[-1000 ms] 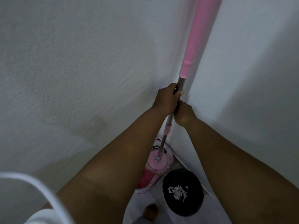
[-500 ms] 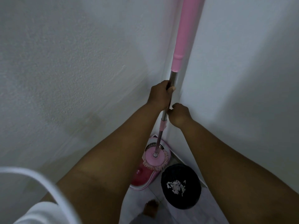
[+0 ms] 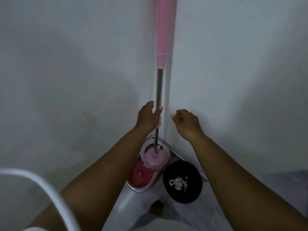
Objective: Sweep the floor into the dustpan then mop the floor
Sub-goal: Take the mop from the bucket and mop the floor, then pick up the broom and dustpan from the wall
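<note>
The mop stands upright in the wall corner, its pink grip (image 3: pixel 164 30) above a bare metal pole (image 3: pixel 159 85). Its round pink mop head (image 3: pixel 155 158) sits in the spinner basket of the pink and red mop bucket (image 3: pixel 141 178) on the floor. My left hand (image 3: pixel 147 116) holds the metal pole low down, thumb across its front and fingers behind it. Just right of the pole, my right hand (image 3: pixel 186 122) hangs apart from it, fingers loosely curled and holding nothing.
A black round bin (image 3: pixel 182 182) with white paper scraps inside stands right of the bucket against the wall. My bare foot (image 3: pixel 155 207) is on the pale tiled floor in front of both. Two white walls close in left and right. A white cable (image 3: pixel 41 184) curves across the lower left.
Both hands gripped the pole a second ago. The left hand has slid down the pole, and the right hand has let go and moved off to the right. The view has shifted.
</note>
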Motion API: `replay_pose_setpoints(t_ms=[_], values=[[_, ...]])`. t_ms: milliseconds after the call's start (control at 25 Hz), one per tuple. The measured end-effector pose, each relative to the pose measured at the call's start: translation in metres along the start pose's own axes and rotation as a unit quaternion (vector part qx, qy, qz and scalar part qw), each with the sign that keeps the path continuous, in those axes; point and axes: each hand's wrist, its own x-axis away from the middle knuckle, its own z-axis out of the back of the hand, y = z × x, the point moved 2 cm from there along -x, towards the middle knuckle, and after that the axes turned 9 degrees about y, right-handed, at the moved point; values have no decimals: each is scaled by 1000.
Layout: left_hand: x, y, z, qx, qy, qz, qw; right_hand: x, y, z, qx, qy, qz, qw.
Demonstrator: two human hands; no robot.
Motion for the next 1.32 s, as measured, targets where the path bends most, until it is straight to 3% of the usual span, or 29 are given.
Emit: replay_pose_setpoints(t_ms=[120, 280, 440, 600, 760, 880, 1040, 1320], values=[[44, 4, -17, 69, -30, 13, 997, 48, 32, 27, -30, 48, -12, 998], [114, 22, -57, 120, -135, 29, 983, 127, 100, 76, -60, 115, -63, 990], [189, 44, -106, 87, -263, -17, 961, 220, 170, 123, -119, 199, -162, 959], [276, 61, -151, 39, -405, -53, 912, 331, 228, 158, -153, 282, -247, 914], [364, 70, -188, -5, -514, -95, 853, 458, 272, 166, -187, 355, -338, 851], [437, 79, -217, -43, -585, -134, 799, 555, 294, 166, -233, 426, -402, 776], [526, 82, -248, -66, -650, -170, 738, 659, 306, 154, -281, 483, -460, 690], [689, 66, -288, -143, -755, -220, 601, 807, 317, 124, -331, 559, -535, 540]])
